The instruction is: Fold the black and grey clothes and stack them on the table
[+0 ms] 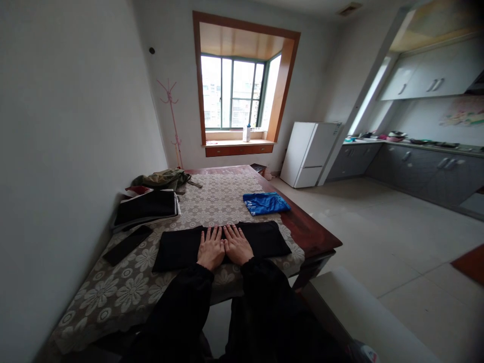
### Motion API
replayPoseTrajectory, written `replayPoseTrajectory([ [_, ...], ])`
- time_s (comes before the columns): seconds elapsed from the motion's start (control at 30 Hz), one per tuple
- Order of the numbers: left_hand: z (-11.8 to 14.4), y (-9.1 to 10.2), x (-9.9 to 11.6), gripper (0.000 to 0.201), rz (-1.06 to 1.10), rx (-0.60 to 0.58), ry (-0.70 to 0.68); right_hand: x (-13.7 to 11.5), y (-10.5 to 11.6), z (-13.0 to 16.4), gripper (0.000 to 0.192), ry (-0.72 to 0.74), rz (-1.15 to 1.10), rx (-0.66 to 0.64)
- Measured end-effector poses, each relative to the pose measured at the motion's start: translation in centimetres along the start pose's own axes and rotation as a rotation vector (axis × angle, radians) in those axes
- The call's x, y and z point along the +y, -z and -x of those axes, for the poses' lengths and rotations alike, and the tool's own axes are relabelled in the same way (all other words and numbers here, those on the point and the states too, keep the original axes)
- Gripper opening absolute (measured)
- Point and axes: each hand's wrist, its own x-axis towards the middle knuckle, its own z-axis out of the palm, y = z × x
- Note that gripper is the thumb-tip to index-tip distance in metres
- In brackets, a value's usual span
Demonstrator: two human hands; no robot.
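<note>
A folded black garment (pixel 177 248) lies flat across the near part of the table (pixel 310 233), on a floral lace tablecloth (pixel 124 287). My left hand (pixel 210 248) and my right hand (pixel 237 244) rest side by side, palms down, on the middle of the garment, fingers spread and pointing away from me. Neither hand grips anything. Both arms are in black sleeves.
A folded blue garment (pixel 265 202) lies farther back on the right. A stack of dark folded clothes (pixel 147 207) and an olive bag (pixel 162 178) sit at the left, by the wall. A dark strip (pixel 127 245) lies near the stack. A white bench (pixel 363 312) stands at my right.
</note>
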Motion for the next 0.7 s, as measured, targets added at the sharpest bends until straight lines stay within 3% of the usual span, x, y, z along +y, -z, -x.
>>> replayPoseTrajectory([
  [0.43, 1.0, 0.2, -0.3, 0.064, 0.016, 0.008, -0.021, 0.2, 0.5, 0.9, 0.061, 0.09, 0.007, -0.002],
  [0.7, 2.9, 0.4, -0.6, 0.062, 0.031, 0.002, -0.055, -0.1, 0.3, 2.9, 0.06, 0.103, -0.005, 0.007],
])
